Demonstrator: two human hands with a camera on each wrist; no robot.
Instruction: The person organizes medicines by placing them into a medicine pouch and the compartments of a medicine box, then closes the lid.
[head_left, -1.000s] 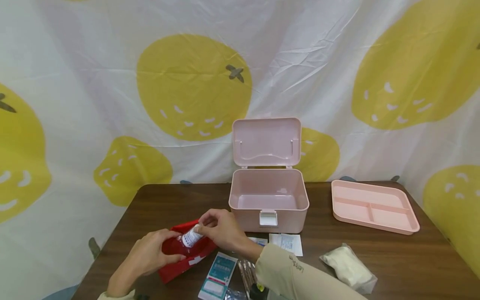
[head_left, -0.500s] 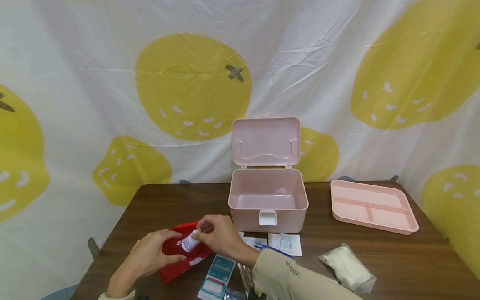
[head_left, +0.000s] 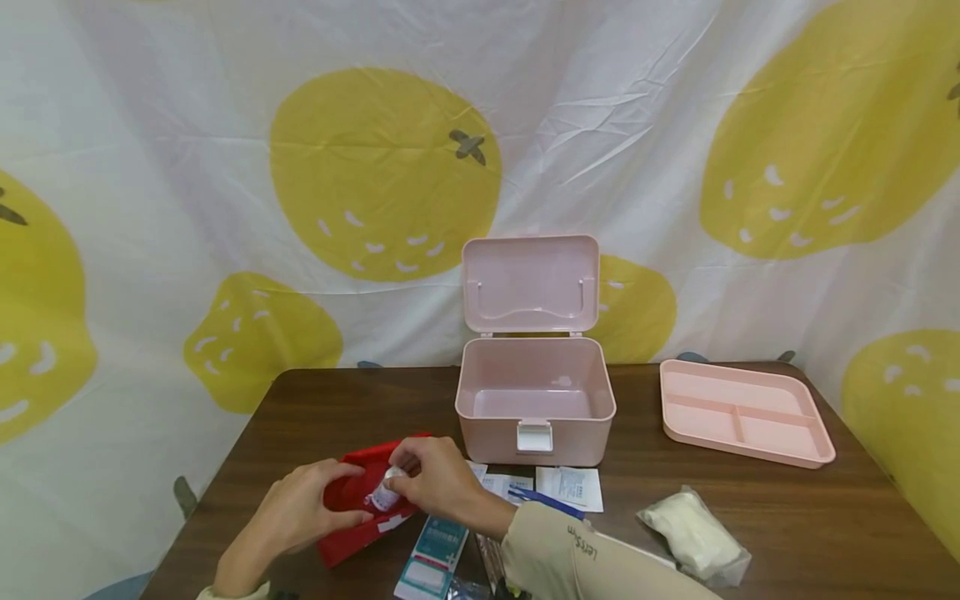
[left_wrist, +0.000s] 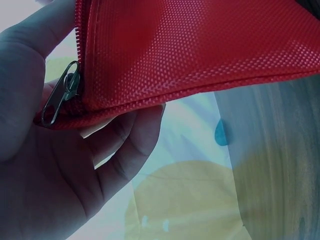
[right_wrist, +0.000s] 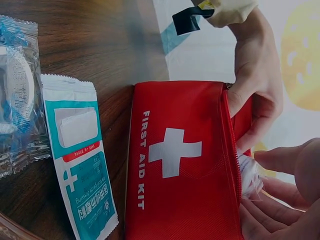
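Note:
A red first aid pouch [head_left: 348, 546] is held with its zipped mouth spread, near the table's left front. My left hand [head_left: 300, 504] grips the pouch at its mouth, fingers on the far side and thumb on the near side. In the left wrist view a zipper pull [left_wrist: 62, 92] hangs by that palm. With thumb and fingertips, my right hand [head_left: 442, 479] pinches a small white packet in clear wrap [head_left: 384, 498]. The packet is partly inside the pouch; in the right wrist view its crinkled end [right_wrist: 250, 177] sticks out past the zip.
A pink box [head_left: 487, 442] with its lid raised stands behind. To the right lie a pink divided tray [head_left: 780, 437] and a bagged white bundle [head_left: 693, 533]. A teal gauze packet [head_left: 433, 554], white sachets [head_left: 581, 487] and blue tweezers [head_left: 551, 502] lie around the right forearm.
My right hand has moved slightly down and left, pushing the white packet deeper into the pouch. The left hand and pouch have hardly moved. The blue tweezers have come into view.

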